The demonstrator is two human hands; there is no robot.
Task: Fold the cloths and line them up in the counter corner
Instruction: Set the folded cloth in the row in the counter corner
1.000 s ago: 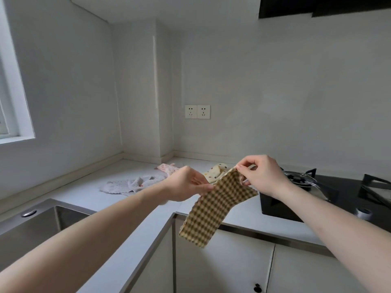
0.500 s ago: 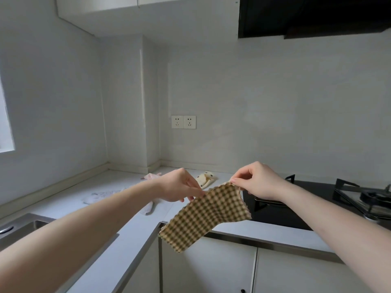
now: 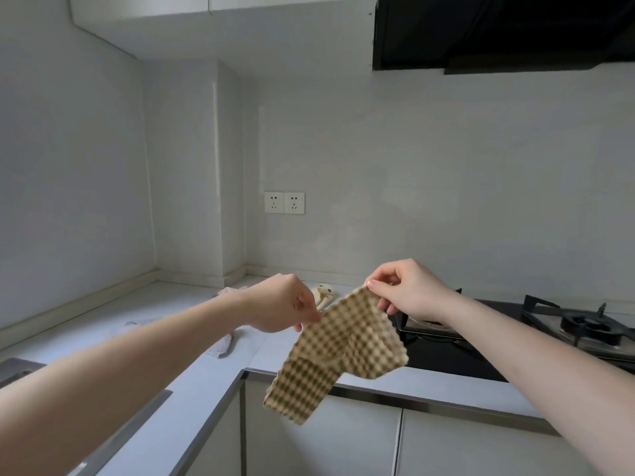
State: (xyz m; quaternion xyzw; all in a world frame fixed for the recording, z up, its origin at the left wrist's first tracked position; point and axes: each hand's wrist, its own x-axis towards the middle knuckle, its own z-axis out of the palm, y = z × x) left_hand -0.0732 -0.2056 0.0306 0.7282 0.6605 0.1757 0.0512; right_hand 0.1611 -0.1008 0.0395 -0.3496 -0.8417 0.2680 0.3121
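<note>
Above the front edge of the counter [image 3: 192,341], a checked cloth [image 3: 338,352] in tan and dark green is held up in the air by both hands. Its upper left edge is pinched between the thumb and fingers of the left hand [image 3: 280,305], and its upper right corner is pinched by the fingertips of the right hand [image 3: 409,292], which is raised a little higher. Between the two grips the fabric sags, and the rest hangs down in a loose, partly doubled drape in front of the cabinet doors [image 3: 343,438].

On the counter behind the hands, a cream cloth [image 3: 324,293] with dark spots is seen lying crumpled, near the wall. A pale pinkish cloth [image 3: 221,347] lies spread on the counter further left, mostly hidden by the left forearm.

To the right, a black gas hob [image 3: 481,341] is set into the counter, with a dark range hood [image 3: 498,32] mounted above it. A double wall socket [image 3: 284,203] is fixed to the back wall, and the corner of a sink [image 3: 17,371] is visible at the far left.
</note>
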